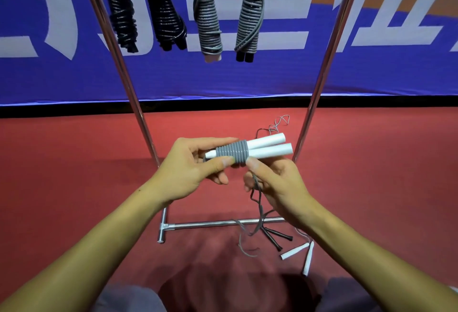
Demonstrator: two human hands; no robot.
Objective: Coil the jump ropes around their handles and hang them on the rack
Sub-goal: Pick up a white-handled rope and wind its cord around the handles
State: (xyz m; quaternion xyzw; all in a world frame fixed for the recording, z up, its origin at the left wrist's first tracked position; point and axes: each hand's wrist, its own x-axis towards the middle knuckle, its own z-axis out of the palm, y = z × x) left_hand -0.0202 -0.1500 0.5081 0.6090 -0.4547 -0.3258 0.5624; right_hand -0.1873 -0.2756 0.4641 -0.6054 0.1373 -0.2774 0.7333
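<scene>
My left hand [195, 163] grips two white handles [270, 148] held side by side, with several turns of grey rope [231, 154] coiled round their left part. Just below the coil, my right hand [270, 180] pinches the loose grey rope [259, 202], which trails down to the floor. Several coiled jump ropes hang from the top of the metal rack: two black ones [121, 12], a grey one on white handles [209, 19] and a grey one on black handles [249, 19].
The rack's slanted legs [119, 61] and base bar [210, 224] stand on the red floor. Loose ropes lie by the base: black handles [280, 240] and white handles [301, 253]. A blue banner wall is behind.
</scene>
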